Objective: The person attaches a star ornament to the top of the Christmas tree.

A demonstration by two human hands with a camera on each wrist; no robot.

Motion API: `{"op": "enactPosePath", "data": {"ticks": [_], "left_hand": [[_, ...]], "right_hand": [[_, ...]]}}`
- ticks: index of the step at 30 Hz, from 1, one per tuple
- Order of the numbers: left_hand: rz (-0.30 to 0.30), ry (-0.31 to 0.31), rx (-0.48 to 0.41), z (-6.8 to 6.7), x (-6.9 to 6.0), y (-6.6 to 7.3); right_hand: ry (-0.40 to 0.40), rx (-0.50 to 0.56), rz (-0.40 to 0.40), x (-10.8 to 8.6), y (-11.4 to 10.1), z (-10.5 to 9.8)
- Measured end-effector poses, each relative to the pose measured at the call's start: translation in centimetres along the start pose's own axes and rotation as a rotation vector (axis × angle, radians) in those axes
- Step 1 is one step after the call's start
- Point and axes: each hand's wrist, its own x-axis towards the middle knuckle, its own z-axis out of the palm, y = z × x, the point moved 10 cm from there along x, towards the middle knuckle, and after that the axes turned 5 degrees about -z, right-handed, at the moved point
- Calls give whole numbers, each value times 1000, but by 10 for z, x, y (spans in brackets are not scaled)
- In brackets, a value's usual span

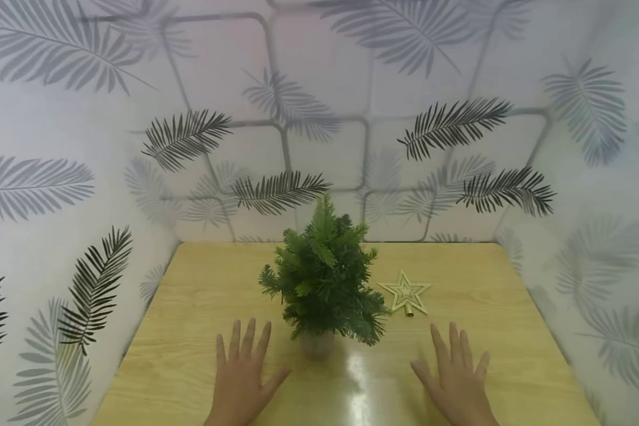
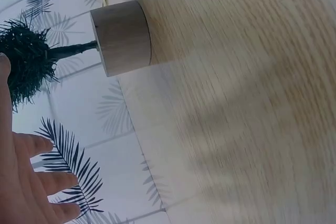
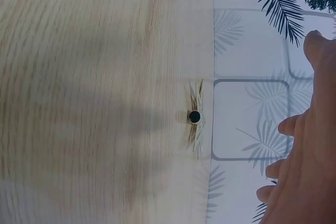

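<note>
Two bare hands over a wood-grain table [image 1: 207, 296], one on each side of a small artificial tree. Left hand [image 1: 245, 376]: near left, palm down, fingers straight and spread toward the far side, thumb angled right, toward the foot of the tree; grips nothing. Right hand [image 1: 455, 378]: near right, likewise palm down, fingers extended and fanned, thumb angled left; grips nothing. Both well apart from each other.

Tree [image 1: 327, 278]: upright, about mid-table, between the hands and a little farther off than they are. Dense green needles, lighter sprigs at the top. Left wrist view gives a thin dark stem [image 2: 73, 50] rising from a round, wood-coloured base [image 2: 123, 38], which stands on the tabletop.

Star [image 1: 404, 293]: gold, five-pointed, smaller stars nested in its outline. Lies flat right of the tree, just beside its lower branches, and on the far side of the right hand. Short tubular socket [image 3: 195, 116] faces the near side, its mouth dark.

Bright glare on the near tabletop, right of the base. Pale backdrop [image 1: 325, 77] on the left, far and right sides, printed with grey and black fronds; darker curved lines across the far part.
</note>
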Motion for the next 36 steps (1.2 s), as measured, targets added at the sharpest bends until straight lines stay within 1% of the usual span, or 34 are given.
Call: {"op": "enactPosePath", "data": {"ticks": [3,8,11,15,18,21,24,31,36], "left_hand": [[-20,-14,-18,1,-2,1],[-48,19,-57,-1,-6,1],[-65,43,-120,-1,-9,1],[-72,90,-222,-1,-13,4],[-66,132,-280,-4,-14,7],[-63,160,-326,-10,-13,11],[-70,170,-363,-14,-12,15],[-99,161,-426,-25,-5,22],[-119,158,-473,-33,-1,28]], "right_hand": [[-12,10,8,1,0,1],[8,33,-13,3,-2,-1],[23,46,-28,4,-2,-1],[14,79,-28,5,2,1],[0,105,-21,6,4,2],[-2,114,-12,7,5,3],[-5,112,7,8,9,5],[4,75,58,12,15,3],[-5,86,88,15,19,2]]}}
